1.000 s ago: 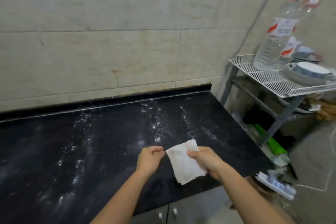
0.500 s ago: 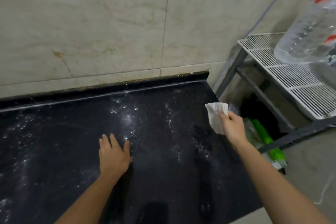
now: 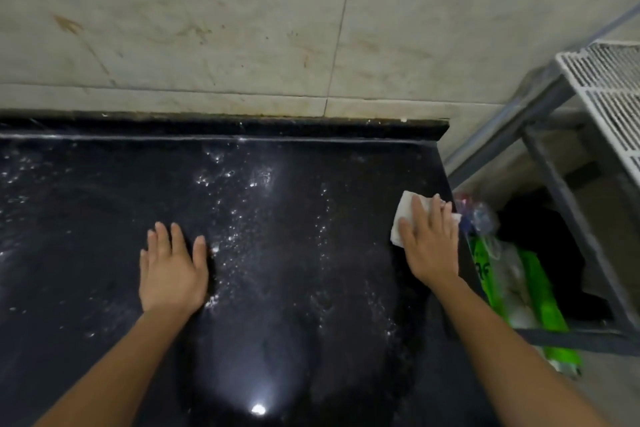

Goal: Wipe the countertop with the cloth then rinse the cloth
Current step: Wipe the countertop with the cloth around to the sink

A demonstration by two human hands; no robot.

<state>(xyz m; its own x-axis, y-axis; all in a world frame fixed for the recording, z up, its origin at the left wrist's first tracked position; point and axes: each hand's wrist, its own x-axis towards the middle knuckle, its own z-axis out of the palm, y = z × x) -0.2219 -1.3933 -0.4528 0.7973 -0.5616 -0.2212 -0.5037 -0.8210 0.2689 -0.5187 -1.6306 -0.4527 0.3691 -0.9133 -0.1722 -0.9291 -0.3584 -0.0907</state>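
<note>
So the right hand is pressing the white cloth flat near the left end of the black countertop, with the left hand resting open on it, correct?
Not quite: the head view shows the right hand pressing the cloth near the right end of the countertop. The left hand does rest open on it.

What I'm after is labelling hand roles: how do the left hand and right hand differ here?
The left hand lies flat on the bare countertop with nothing under it; the right hand presses down on the white cloth. The left hand sits mid-counter among white specks; the right hand is at the counter's right edge. Both are palm down with fingers straight.
</note>
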